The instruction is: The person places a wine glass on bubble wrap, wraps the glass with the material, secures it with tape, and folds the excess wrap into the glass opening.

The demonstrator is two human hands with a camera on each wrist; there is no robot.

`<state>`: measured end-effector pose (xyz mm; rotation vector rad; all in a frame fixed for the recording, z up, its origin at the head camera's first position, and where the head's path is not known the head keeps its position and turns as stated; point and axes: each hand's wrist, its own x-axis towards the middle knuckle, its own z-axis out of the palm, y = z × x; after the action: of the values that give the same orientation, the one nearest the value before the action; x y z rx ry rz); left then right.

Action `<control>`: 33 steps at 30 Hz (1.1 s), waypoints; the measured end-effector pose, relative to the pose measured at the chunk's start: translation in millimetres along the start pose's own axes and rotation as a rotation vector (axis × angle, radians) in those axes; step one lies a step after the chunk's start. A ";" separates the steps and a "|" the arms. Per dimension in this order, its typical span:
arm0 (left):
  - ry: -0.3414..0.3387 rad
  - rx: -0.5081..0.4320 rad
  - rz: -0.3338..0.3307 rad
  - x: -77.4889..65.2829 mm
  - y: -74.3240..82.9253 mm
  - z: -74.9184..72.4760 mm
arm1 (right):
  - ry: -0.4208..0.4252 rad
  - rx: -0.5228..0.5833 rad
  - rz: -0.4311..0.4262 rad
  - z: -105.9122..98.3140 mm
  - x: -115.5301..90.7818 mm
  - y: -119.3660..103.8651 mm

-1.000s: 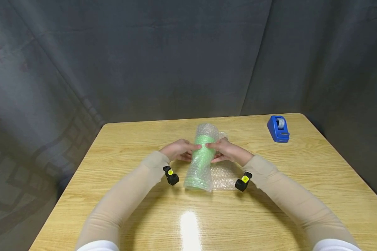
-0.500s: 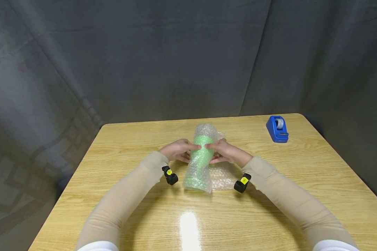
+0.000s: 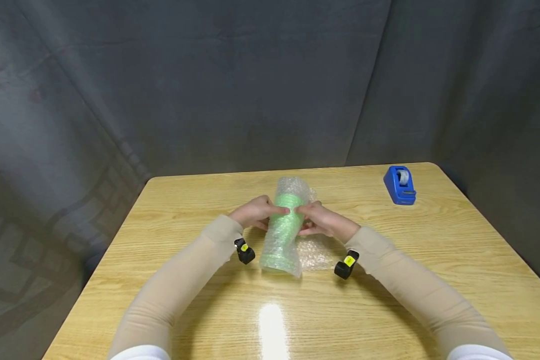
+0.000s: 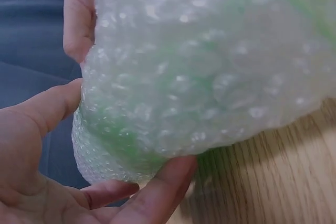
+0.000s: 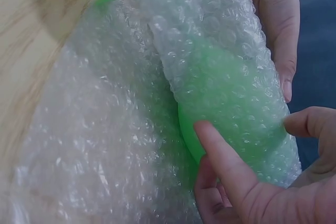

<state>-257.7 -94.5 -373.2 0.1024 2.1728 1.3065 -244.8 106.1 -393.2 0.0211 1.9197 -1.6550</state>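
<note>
A green, roughly cylindrical object [image 3: 290,201] lies on the table inside a roll of bubble wrap [image 3: 279,242]; its exact kind is blurred by the bubbles. From the left, my left hand [image 3: 257,212] grips the roll, thumb on top and the other fingers low on its side. My right hand [image 3: 325,220] holds the opposite side the same way, so the two thumbs almost meet. To the right of the roll, a loose flap of bubble wrap [image 5: 100,145] lies spread on the tabletop. In the right wrist view, bare green surface shows under the wrap's edge.
A blue tape dispenser [image 3: 399,186] with a roll of clear tape stands at the back right of the wooden table [image 3: 198,310]. Dark curtains [image 3: 252,90] hang behind and at both sides. Each wrist wears a small black camera.
Both hands and the roll have shifted slightly to the left. The roll's near end now sits a little farther left. The tape dispenser stays where it was.
</note>
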 end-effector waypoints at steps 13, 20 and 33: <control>0.075 0.095 0.040 -5.3 9.7 12.8 | -0.062 -0.011 -0.040 -7.9 -5.6 2.1; 0.073 0.099 0.048 -3.2 8.2 13.8 | -0.034 -0.044 0.011 -9.0 -1.9 0.1; 0.057 0.098 0.060 -4.4 6.7 12.2 | -0.041 -0.065 0.015 -8.8 0.2 -0.3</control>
<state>-249.2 -83.0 -369.8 0.1721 2.2983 1.2496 -248.8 113.9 -392.6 -0.0244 1.9367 -1.5699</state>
